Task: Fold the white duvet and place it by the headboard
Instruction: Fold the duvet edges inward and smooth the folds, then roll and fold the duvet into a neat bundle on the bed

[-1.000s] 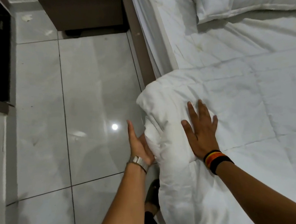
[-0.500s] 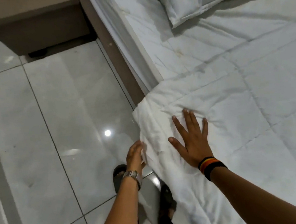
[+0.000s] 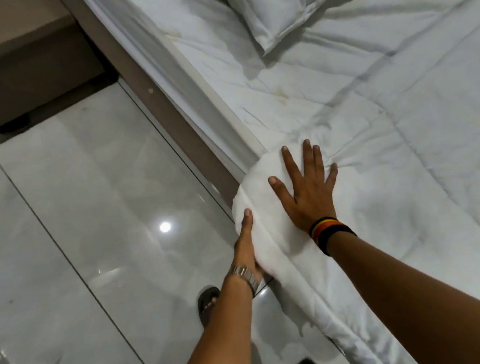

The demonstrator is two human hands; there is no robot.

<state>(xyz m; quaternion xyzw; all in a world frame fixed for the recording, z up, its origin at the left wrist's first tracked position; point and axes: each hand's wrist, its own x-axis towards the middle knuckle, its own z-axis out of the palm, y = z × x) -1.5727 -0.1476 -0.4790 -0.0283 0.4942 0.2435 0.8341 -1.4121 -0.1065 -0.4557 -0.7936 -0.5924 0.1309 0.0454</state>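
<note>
The white duvet (image 3: 411, 193) lies spread over the bed, its near corner bunched into a rounded lump at the bed's left edge. My right hand (image 3: 307, 186) rests flat on top of that lump, fingers spread. My left hand (image 3: 247, 246) presses against the lump's outer side from the floor side, thumb up along the fabric; its fingers are hidden under the cloth. The duvet's edge hangs down over the bedside toward the lower right. The headboard is out of view.
A white pillow (image 3: 288, 2) lies at the top of the bed on the sheet (image 3: 236, 72). A brown bed frame (image 3: 145, 82) runs along the glossy tiled floor (image 3: 89, 227). A brown nightstand (image 3: 12, 57) stands at the top left. My sandalled feet (image 3: 208, 303) are beside the bed.
The view has swung toward the bed. Both hands have shifted up along the duvet's corner, which is now pushed into a tighter rounded lump at the bed's edge.
</note>
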